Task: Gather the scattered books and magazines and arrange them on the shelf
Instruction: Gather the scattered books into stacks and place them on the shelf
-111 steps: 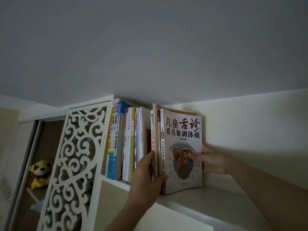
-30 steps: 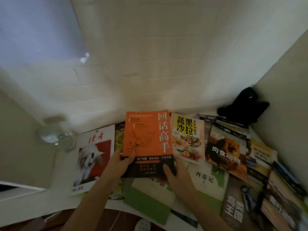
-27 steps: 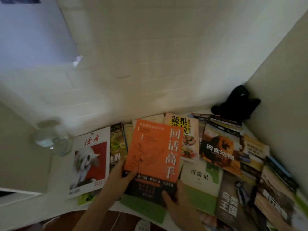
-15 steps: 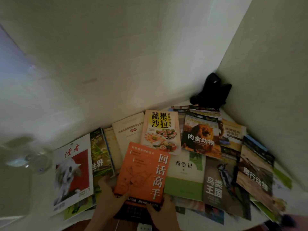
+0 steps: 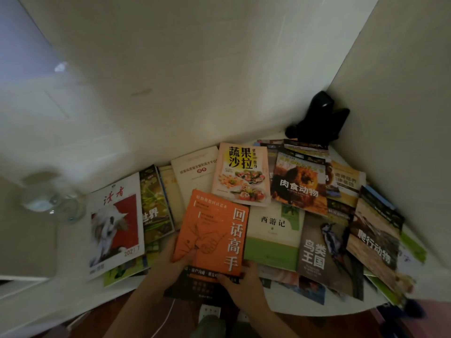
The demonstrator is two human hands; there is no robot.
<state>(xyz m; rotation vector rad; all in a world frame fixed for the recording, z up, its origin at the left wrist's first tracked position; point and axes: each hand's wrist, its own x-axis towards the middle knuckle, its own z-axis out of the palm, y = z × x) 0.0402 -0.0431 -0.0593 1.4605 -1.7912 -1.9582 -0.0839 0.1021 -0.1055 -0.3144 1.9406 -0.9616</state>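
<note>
Both hands are on the orange book (image 5: 212, 234), which sits at the near edge of the white worktop (image 5: 73, 298), its lower end hanging over that edge. The left hand (image 5: 168, 262) grips the book's lower left corner, thumb curled over the orange cover and the other fingers tucked underneath. The right hand (image 5: 240, 281) holds the lower right corner, fingers (image 5: 225, 279) bent onto the dark band at the bottom of the cover.

Everything else spreads out from that orange book. Just beyond its top edge lies the salad cookbook (image 5: 241, 174), overlapping a pale cream book (image 5: 192, 172). Touching its right side is the white-and-green book (image 5: 273, 237), and further right the bird book (image 5: 324, 250), with the lion-cover book (image 5: 300, 184) beyond those. The reptile book (image 5: 373, 242) lies furthest right, tilted on a heap. Left of the orange book is a green magazine (image 5: 156, 206), then the white-and-red magazine with a dog (image 5: 114, 223). Well left of that stands a glass vessel (image 5: 48, 198), blurred. In the far right corner sits a black soft toy (image 5: 317, 120) against the wall.
</note>
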